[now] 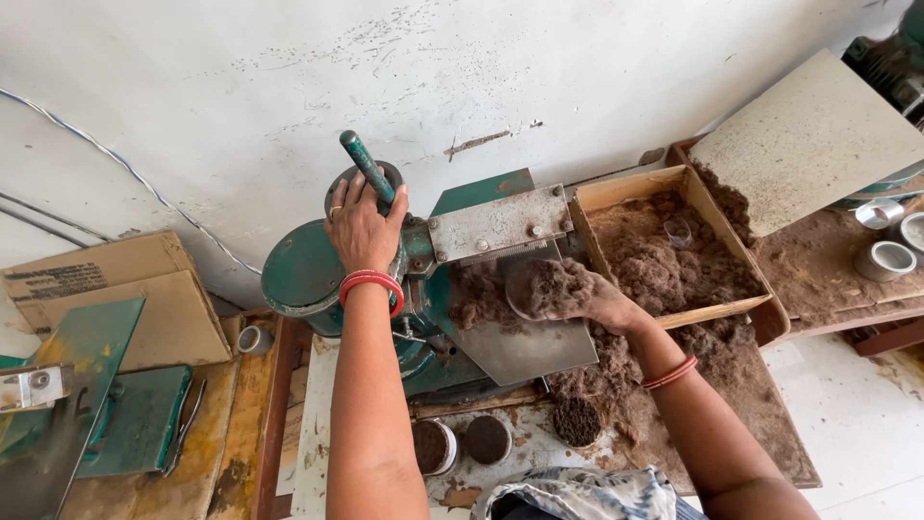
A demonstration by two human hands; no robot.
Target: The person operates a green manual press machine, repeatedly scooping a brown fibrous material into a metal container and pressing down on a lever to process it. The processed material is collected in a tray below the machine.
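Bright even daylight, sharp, slight edge distortion

A single head-worn camera looks steeply down and forward from above the person's arms, close to the work. It faces a white wall (pixel 539 67), with the green press machine (pixel 318 274) central and the desk (pixel 770 453) below.

Green press machine (pixel 385 279), red bangles (pixel 371 282), brown fibre (pixel 664 265), blue-white patterned cloth (pixel 577 494)

A cardboard box (pixel 115 289) leans against the white wall (pixel 241 87). Pliers (pixel 183 429) lie on a green plate (pixel 135 419). Metal cups (pixel 885 258) sit far right.
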